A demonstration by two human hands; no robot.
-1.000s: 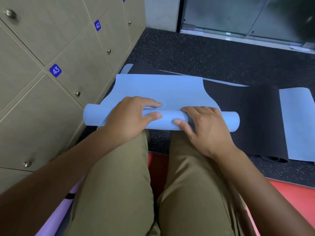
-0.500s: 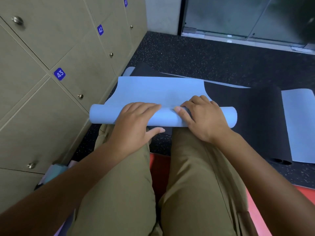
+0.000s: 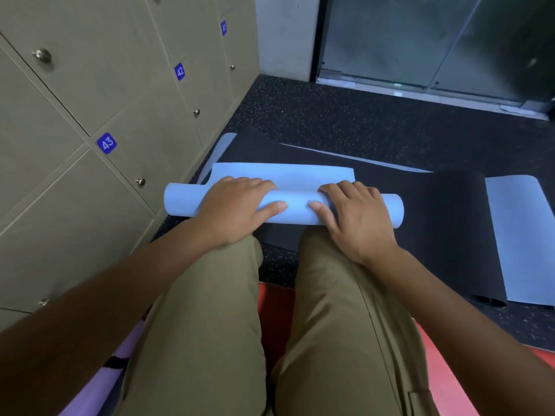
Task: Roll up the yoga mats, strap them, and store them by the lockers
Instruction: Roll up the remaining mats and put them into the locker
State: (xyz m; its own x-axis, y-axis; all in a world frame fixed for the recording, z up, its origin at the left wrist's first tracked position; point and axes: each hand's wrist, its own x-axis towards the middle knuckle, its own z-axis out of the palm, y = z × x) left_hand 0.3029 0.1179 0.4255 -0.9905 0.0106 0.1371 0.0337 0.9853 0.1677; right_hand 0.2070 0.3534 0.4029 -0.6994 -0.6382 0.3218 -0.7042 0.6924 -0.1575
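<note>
Beige numbered lockers (image 3: 90,121), dark speckled floor (image 3: 345,121), glass doors (image 3: 420,43)

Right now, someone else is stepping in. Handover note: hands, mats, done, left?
Left hand: laid over the roll of the light blue yoga mat, fingers curved across its top, thumb on the near side.
Right hand: the same, further right on the roll.
Mat: partly rolled, with a short flat stretch beyond the roll, lying on a black mat beside the lockers. Another light blue mat lies flat to the right. A purple mat with a black strap is by the left knee.
Done: most of this roll.
Left: finish rolling, strap, store; then the others.
</note>
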